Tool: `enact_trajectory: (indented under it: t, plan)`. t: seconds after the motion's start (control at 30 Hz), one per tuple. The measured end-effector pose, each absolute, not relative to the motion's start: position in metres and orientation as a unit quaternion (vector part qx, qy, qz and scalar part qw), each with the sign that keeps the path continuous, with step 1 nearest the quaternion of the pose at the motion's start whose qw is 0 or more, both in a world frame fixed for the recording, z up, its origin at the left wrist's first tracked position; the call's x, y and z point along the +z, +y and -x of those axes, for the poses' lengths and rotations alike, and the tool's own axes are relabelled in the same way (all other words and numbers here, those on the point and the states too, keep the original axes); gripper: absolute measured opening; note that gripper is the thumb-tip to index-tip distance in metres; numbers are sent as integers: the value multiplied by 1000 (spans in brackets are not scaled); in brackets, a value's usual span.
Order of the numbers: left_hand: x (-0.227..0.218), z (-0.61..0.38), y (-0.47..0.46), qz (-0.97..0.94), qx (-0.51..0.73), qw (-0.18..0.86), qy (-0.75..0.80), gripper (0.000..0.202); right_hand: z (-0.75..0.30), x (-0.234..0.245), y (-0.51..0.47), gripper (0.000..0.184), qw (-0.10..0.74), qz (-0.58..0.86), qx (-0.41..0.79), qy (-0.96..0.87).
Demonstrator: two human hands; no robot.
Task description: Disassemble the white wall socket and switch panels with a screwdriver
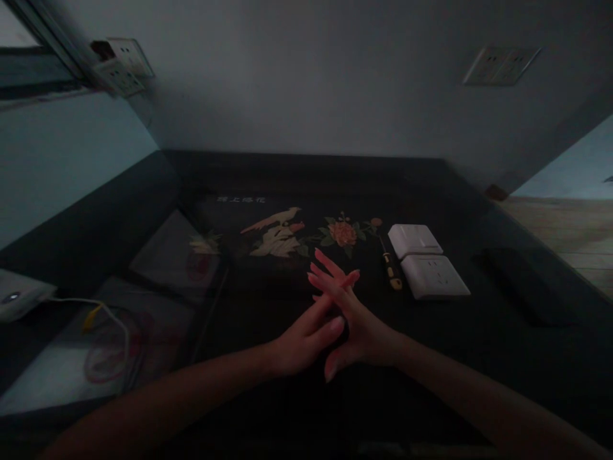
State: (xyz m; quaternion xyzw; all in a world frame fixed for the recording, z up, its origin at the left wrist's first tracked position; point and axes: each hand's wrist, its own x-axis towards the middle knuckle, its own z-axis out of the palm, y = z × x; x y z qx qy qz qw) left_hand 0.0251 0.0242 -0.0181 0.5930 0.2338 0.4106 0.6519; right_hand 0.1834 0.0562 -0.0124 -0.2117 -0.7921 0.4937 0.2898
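My left hand (306, 335) and my right hand (366, 329) meet above the dark tabletop, their stretched fingers loosely crossing each other. Neither hand holds an object; some left fingers are hidden behind the right ones. To the right of the hands lies a screwdriver (391, 271) with a black and yellow handle, its shaft pointing away from me. Beside it rest two white wall plates: a switch plate (414, 239) behind and a socket plate (435, 277) in front, close together.
A bird-and-flower picture (342, 234) decorates the black tabletop (306, 176). At the left edge, a white box (22, 297) trails a white cable (125, 332). A dark flat object (522, 284) lies right. Sockets are on the wall (306, 83), including a double socket (502, 66).
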Motion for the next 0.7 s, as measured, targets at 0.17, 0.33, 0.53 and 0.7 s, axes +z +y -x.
enact_trajectory:
  t: [0.17, 0.33, 0.53, 0.7]
  plan:
    - [-4, -42, 41, -671, 375, 590, 246, 47, -192, -4, 56, 79, 277, 206, 479, -807]
    - [-17, -52, 48, -684, 344, 580, 277, 43, -195, -11, 60, 54, 309, 181, 478, -802]
    - [-44, -62, 55, -696, 324, 538, 348, 34, -179, -37, 58, 33, 380, 231, 430, -786]
    - [-52, -61, 55, -710, 327, 523, 340, 33, -173, -43, 59, 35, 393, 224, 409, -793]
